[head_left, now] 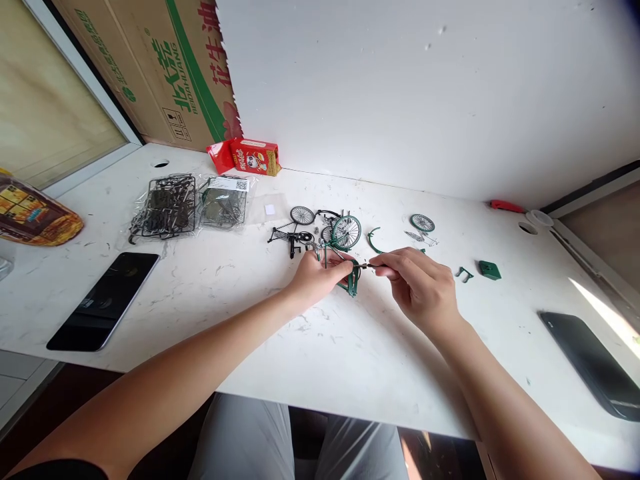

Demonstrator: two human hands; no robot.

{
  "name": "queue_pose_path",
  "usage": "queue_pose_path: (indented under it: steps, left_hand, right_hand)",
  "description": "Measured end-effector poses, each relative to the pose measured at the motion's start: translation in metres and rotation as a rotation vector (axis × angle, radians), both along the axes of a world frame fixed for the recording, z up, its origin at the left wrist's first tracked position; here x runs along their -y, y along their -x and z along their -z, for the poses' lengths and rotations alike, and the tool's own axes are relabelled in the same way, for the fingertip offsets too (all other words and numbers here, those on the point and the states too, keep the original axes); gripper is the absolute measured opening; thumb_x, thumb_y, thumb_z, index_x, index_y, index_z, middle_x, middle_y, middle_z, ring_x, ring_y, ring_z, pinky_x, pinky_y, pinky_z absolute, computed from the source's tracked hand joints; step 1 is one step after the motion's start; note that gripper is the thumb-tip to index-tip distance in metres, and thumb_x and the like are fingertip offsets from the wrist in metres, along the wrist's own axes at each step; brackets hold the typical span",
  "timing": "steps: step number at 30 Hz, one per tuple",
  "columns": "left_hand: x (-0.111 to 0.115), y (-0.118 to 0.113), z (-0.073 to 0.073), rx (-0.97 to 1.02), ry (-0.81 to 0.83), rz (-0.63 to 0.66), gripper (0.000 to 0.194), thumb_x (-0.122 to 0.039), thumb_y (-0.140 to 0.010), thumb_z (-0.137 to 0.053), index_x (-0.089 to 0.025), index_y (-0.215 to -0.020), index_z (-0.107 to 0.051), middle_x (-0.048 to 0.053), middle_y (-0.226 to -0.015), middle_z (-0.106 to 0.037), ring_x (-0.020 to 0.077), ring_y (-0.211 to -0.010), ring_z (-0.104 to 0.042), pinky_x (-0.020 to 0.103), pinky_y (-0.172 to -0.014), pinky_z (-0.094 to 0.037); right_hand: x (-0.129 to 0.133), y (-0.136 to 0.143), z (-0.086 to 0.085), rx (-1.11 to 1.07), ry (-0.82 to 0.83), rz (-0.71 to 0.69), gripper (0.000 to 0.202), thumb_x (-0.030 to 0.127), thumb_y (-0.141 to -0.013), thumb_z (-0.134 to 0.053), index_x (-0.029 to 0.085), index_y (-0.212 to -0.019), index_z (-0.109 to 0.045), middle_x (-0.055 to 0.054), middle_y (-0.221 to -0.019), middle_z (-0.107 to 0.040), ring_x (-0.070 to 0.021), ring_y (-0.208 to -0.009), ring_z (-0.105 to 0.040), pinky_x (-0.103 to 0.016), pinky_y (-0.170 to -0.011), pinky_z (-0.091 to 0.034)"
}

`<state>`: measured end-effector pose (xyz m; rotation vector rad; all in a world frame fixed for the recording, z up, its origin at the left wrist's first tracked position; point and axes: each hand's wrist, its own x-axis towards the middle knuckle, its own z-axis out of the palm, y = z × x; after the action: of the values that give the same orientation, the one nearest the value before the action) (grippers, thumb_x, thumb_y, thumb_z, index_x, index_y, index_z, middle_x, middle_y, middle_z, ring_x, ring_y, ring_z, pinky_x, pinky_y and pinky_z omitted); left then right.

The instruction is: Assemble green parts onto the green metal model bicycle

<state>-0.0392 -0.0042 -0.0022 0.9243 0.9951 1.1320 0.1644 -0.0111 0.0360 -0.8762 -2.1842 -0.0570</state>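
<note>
My left hand (316,275) is closed around a green model bicycle (353,285), tilted just above the white table. A green-rimmed spoked wheel (347,233) shows behind those fingers; whether it is joined to the held bicycle I cannot tell. My right hand (424,285) pinches a thin dark tool (376,266), its tip at the bicycle's green part beside my left thumb. Beyond the hands lie a black model bicycle frame (293,237), a loose spoked wheel (303,215) and a curved green piece (373,239).
Bagged dark plastic parts (167,207) and a red box (256,157) lie at the back left, before a cardboard sheet (165,73). A phone (105,300) lies left, a dark flat object (593,363) right. Small green parts (489,269) and another wheel (423,223) lie right of centre.
</note>
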Motion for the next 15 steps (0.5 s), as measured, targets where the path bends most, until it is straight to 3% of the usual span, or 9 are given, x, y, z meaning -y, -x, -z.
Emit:
queue_pose_path:
  steps: [3,8,10,15]
  left_hand:
    - [0.003,0.0,0.001,-0.014,-0.022,-0.008,0.013,-0.022,-0.078,-0.084,-0.014,-0.088,-0.079,0.008,-0.081,-0.076,0.0173,-0.075,-0.07,0.031,-0.07,-0.061]
    - [0.006,0.0,0.006,-0.059,-0.074,-0.021,0.015,-0.024,-0.08,-0.083,-0.015,-0.091,-0.079,0.008,-0.083,-0.078,0.0181,-0.076,-0.071,0.03,-0.07,-0.059]
    - [0.006,0.0,0.009,-0.089,-0.104,-0.02,0.016,-0.025,-0.081,-0.082,-0.016,-0.093,-0.079,0.008,-0.086,-0.079,0.0188,-0.078,-0.072,0.029,-0.07,-0.059]
    - [0.004,0.001,0.014,-0.191,-0.163,-0.077,0.013,-0.024,-0.082,-0.08,-0.017,-0.093,-0.078,0.008,-0.087,-0.08,0.0193,-0.079,-0.074,0.028,-0.07,-0.058]
  right_hand:
    - [0.0,-0.002,-0.002,0.037,-0.054,0.036,0.012,0.031,-0.102,-0.071,0.027,-0.091,-0.072,-0.002,-0.079,-0.075,-0.0176,-0.067,-0.065,-0.033,-0.057,-0.044]
    - [-0.001,-0.003,-0.002,0.148,-0.133,0.145,0.051,0.034,-0.103,-0.068,0.023,-0.06,-0.044,0.002,-0.053,-0.044,-0.0135,-0.052,-0.04,-0.034,-0.05,-0.023]
    - [-0.001,-0.001,-0.003,0.207,-0.141,0.165,0.052,0.033,-0.107,-0.062,0.023,-0.061,-0.039,0.002,-0.053,-0.042,-0.0129,-0.052,-0.037,-0.033,-0.05,-0.02]
    - [0.002,0.006,-0.006,0.324,-0.078,0.194,0.031,0.027,-0.11,-0.048,0.02,-0.08,-0.052,0.0,-0.065,-0.054,-0.0127,-0.058,-0.043,-0.03,-0.051,-0.022]
